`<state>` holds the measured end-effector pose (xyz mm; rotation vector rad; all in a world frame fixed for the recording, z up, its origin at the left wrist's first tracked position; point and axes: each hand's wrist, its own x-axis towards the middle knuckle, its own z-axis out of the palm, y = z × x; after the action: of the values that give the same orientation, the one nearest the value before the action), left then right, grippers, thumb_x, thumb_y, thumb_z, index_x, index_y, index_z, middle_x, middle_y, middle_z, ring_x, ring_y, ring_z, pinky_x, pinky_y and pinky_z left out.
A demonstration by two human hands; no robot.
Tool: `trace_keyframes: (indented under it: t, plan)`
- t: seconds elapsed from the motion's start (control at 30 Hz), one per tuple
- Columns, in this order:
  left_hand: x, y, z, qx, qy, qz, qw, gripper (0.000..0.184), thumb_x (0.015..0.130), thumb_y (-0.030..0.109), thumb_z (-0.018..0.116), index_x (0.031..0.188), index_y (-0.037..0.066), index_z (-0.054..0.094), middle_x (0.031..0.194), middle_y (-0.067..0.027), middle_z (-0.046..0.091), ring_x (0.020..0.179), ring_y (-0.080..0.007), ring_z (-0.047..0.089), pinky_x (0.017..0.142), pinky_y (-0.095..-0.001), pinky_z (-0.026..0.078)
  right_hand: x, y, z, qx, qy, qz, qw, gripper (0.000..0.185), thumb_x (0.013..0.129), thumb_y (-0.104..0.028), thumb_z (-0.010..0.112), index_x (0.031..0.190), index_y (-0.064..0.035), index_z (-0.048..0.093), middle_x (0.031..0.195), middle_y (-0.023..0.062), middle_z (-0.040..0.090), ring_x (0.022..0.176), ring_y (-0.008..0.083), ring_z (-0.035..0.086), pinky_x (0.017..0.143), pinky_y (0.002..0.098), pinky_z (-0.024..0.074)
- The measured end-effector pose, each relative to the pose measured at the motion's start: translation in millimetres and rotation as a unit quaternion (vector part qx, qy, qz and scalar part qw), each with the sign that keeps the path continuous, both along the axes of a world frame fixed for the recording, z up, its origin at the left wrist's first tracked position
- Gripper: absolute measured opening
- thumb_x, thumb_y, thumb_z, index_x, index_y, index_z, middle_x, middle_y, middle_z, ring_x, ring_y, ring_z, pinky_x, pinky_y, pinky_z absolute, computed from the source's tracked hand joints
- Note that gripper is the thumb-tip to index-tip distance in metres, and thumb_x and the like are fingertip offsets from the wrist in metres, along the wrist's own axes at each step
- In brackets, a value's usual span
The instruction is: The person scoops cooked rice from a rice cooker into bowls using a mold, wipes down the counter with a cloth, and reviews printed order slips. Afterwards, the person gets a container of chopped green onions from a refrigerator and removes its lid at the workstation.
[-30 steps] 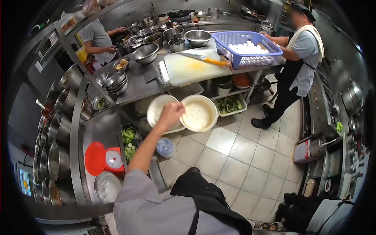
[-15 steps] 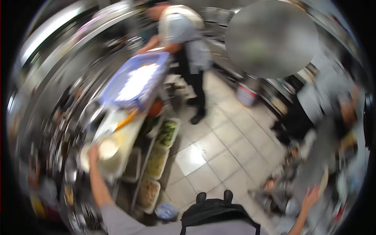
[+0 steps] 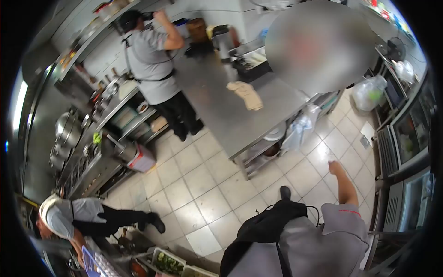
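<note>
Right hand swung forward over tiles.

View swung from bowls to steel table; right hand now above floor tiles.

It is bright, with a shiny white spot on the floor tiles, bendy edges, black corners, and a big smeary patch at the top right.
</note>
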<state>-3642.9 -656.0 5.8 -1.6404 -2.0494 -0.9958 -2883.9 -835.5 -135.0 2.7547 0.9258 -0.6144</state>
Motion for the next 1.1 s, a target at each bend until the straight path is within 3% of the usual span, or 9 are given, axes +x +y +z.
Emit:
trace_keyframes:
  t: [0.03, 0.1, 0.2, 0.33, 0.57, 0.6, 0.83, 0.97, 1.1]
  plan:
    - [73, 25, -3, 0.001, -0.046, -0.056, 0.997, 0.034, 0.084, 0.006, 0.046, 0.117, -0.003, 0.044, 0.109, -0.0165, 0.052, 0.107, -0.0303, 0.047, 0.094, -0.0388, 0.034, 26, -35, -42, -0.009, 0.041, 0.067, 0.997, 0.044, 0.091, -0.031, 0.028, 0.100, 0.0013, 0.057, 0.100, 0.0230, 0.058, 0.095, 0.0383, 0.054, 0.085, 0.0452, 0.0416]
    - [241, 65, -3, -0.110, -0.254, -0.261, 0.925, 0.038, 0.081, 0.004, 0.052, 0.119, 0.000, 0.045, 0.115, -0.0175, 0.049, 0.114, -0.0322, 0.042, 0.096, -0.0403, 0.031, 41, -62, -55, -0.006, 0.095, -0.148, 0.984, 0.041, 0.089, -0.028, 0.034, 0.103, 0.0019, 0.057, 0.100, 0.0231, 0.058, 0.097, 0.0379, 0.054, 0.086, 0.0442, 0.0411]
    - [454, 77, 33, -0.193, -0.104, -0.483, 0.848, 0.045, 0.079, 0.008, 0.055, 0.122, 0.006, 0.043, 0.123, -0.0124, 0.045, 0.123, -0.0349, 0.029, 0.101, -0.0442, 0.020, 87, -108, -98, -0.056, 0.087, 0.048, 0.994, 0.031, 0.084, -0.031, 0.047, 0.100, -0.0086, 0.062, 0.101, 0.0158, 0.060, 0.094, 0.0310, 0.057, 0.087, 0.0412, 0.0420]
    - [605, 77, 61, -0.220, -0.022, -0.638, 0.737, 0.044, 0.081, 0.015, 0.054, 0.123, 0.008, 0.042, 0.127, -0.0129, 0.041, 0.126, -0.0362, 0.023, 0.103, -0.0464, 0.015, 75, -136, -88, 0.022, 0.097, -0.269, 0.958, 0.030, 0.073, -0.040, 0.062, 0.082, -0.0117, 0.067, 0.086, 0.0085, 0.065, 0.085, 0.0275, 0.060, 0.075, 0.0367, 0.0468]
    - [778, 88, 37, -0.301, -0.064, -0.705, 0.639, 0.045, 0.080, 0.014, 0.055, 0.123, 0.008, 0.043, 0.126, -0.0146, 0.042, 0.124, -0.0357, 0.029, 0.102, -0.0434, 0.021, 91, -148, -14, 0.207, 0.142, -0.517, 0.818, 0.061, 0.065, -0.061, 0.062, 0.091, -0.0064, 0.066, 0.088, 0.0185, 0.063, 0.093, 0.0324, 0.058, 0.082, 0.0383, 0.0445]
    - [803, 91, 34, -0.250, -0.053, -0.722, 0.643, 0.041, 0.080, 0.008, 0.052, 0.120, 0.007, 0.047, 0.121, -0.0154, 0.046, 0.114, -0.0305, 0.044, 0.092, -0.0356, 0.037, 101, -152, -15, 0.260, 0.142, -0.539, 0.789, 0.065, 0.065, -0.063, 0.061, 0.094, -0.0056, 0.066, 0.091, 0.0202, 0.063, 0.096, 0.0331, 0.057, 0.085, 0.0380, 0.0438]
    - [1010, 114, 70, -0.276, -0.192, -0.779, 0.529, 0.032, 0.082, 0.007, 0.052, 0.114, 0.004, 0.052, 0.106, -0.0129, 0.056, 0.095, -0.0226, 0.055, 0.080, -0.0310, 0.044, 271, -153, -4, 0.365, 0.070, -0.492, 0.787, 0.064, 0.073, -0.058, 0.056, 0.104, -0.0018, 0.060, 0.102, 0.0230, 0.059, 0.101, 0.0361, 0.054, 0.088, 0.0381, 0.0420]
    - [1145, 127, 137, -0.178, -0.239, -0.822, 0.485, 0.028, 0.084, 0.009, 0.053, 0.111, 0.002, 0.054, 0.104, -0.0092, 0.058, 0.091, -0.0169, 0.056, 0.078, -0.0278, 0.044, 351, -168, 10, 0.314, -0.025, -0.461, 0.829, 0.052, 0.074, -0.046, 0.060, 0.103, -0.0029, 0.061, 0.099, 0.0217, 0.060, 0.096, 0.0334, 0.057, 0.082, 0.0369, 0.0450]
    - [1272, 122, 243, -0.077, -0.243, -0.868, 0.426, 0.027, 0.086, 0.011, 0.052, 0.110, 0.000, 0.054, 0.102, -0.0109, 0.060, 0.089, -0.0157, 0.058, 0.079, -0.0275, 0.045, 365, -229, -18, 0.309, -0.035, -0.549, 0.776, 0.050, 0.071, -0.043, 0.061, 0.098, -0.0012, 0.062, 0.093, 0.0206, 0.062, 0.094, 0.0326, 0.058, 0.080, 0.0379, 0.0456]
